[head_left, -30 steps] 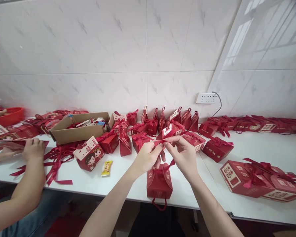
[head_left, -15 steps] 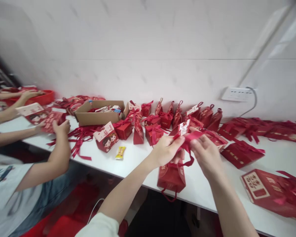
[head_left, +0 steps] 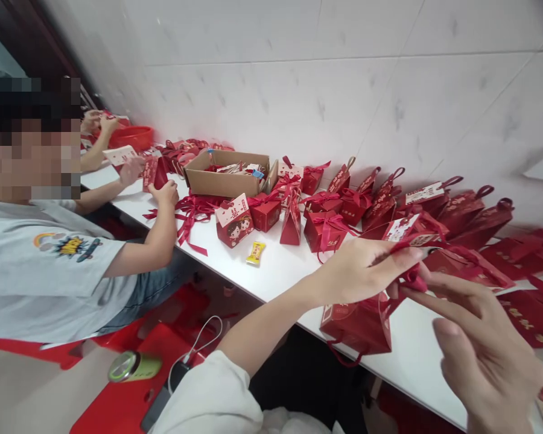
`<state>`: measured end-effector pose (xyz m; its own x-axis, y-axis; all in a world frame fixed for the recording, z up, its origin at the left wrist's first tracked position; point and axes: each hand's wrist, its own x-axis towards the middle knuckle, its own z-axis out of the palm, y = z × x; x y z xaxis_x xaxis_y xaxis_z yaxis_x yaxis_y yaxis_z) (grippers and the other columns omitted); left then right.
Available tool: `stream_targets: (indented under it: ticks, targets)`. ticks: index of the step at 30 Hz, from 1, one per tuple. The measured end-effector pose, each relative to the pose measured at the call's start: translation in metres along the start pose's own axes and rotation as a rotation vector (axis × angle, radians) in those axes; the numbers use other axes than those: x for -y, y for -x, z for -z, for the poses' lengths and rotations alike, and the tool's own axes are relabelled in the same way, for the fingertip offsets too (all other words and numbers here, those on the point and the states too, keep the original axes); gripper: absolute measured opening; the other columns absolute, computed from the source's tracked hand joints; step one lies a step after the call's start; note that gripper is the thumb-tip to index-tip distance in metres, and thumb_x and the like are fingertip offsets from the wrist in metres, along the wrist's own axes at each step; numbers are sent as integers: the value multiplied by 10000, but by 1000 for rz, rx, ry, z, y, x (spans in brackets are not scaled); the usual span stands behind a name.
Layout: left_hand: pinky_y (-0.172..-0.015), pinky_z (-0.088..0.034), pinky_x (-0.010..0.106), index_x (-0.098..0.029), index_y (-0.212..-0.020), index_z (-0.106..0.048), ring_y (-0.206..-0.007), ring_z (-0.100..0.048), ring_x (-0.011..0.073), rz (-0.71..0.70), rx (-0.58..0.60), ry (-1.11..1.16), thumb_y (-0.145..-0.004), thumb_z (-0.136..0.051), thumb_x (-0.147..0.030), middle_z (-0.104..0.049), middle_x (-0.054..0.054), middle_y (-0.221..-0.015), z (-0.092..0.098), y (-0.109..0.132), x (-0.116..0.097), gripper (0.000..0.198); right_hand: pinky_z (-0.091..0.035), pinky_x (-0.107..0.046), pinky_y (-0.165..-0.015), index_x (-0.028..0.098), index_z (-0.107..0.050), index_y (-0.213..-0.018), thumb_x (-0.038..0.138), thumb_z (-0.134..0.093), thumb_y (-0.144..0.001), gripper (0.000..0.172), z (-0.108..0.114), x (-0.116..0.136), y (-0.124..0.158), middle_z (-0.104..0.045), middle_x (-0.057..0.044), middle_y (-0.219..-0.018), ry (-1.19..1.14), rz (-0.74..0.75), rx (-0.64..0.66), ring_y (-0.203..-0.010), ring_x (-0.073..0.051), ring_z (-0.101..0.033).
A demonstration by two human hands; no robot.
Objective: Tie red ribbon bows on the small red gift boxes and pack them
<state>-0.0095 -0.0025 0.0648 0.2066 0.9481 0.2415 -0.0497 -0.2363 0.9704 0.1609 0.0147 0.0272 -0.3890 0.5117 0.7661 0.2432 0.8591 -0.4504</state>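
My left hand (head_left: 366,271) pinches the red ribbon (head_left: 409,278) of a small red gift box (head_left: 358,324) that stands at the front edge of the white table (head_left: 276,268). Close to the camera at the lower right, my right hand (head_left: 479,343) also has thumb and fingertips pinched on the same ribbon, just right of the left hand. The box top is partly hidden behind my left hand.
Many red ribboned gift boxes (head_left: 326,232) line the wall side of the table, beside an open cardboard box (head_left: 224,181) and a yellow candy (head_left: 256,253). A person in a white T-shirt (head_left: 49,265) sits at left folding a red box. A green can (head_left: 133,366) lies on a red stool.
The camera has swung left and closer, bringing the seated person into view. My hands still hold the ribbon over the box; the right hand now sits lower and nearer the camera.
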Motion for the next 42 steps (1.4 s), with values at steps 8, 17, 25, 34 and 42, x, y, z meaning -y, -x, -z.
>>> stream_targets:
  ticks: [8,17,25,34,42]
  targets:
    - [-645,-444,183,-163,-929,-666,-621,-583,87,-63,92,-249,-938,-367,-354,-601,-4,-658,3,6,-8,355,-455,-353,-714,270,-579,-823,170,-709,-708,199,-9,-5,5,-595,-23,-858,-275,-251,-160,-777,-199,-574]
    - [-681,-474,217,-142,-948,-681,-737,-608,121,-110,81,-244,-921,-426,-339,-671,59,-886,4,4,-8,324,-399,-183,-332,213,-607,-852,157,-596,-766,104,-11,5,-9,-557,82,-452,-178,-560,-39,-315,-89,-496]
    - [-674,-508,271,-115,-921,-716,-691,-641,161,-131,-40,127,-900,-472,-423,-702,88,-743,11,-6,19,394,-585,-347,-719,199,-721,-907,304,-658,-772,183,-14,7,-15,-738,-39,-822,-481,-625,-133,-749,-200,-697]
    - [-749,-531,305,-145,-903,-709,-847,-671,199,-97,-331,272,-832,-571,-451,-722,104,-902,16,-9,39,342,-567,-282,-698,233,-607,-1042,272,-767,-656,421,-29,-18,-28,-612,62,-681,-889,-794,-441,-658,-101,-616]
    - [-703,-527,325,-129,-678,-630,-681,-658,187,35,-575,144,-729,-662,-483,-681,63,-666,49,18,62,359,-559,-257,-637,216,-570,-932,248,-818,-569,440,14,-29,-1,-604,73,-619,-822,-883,-531,-590,-93,-608]
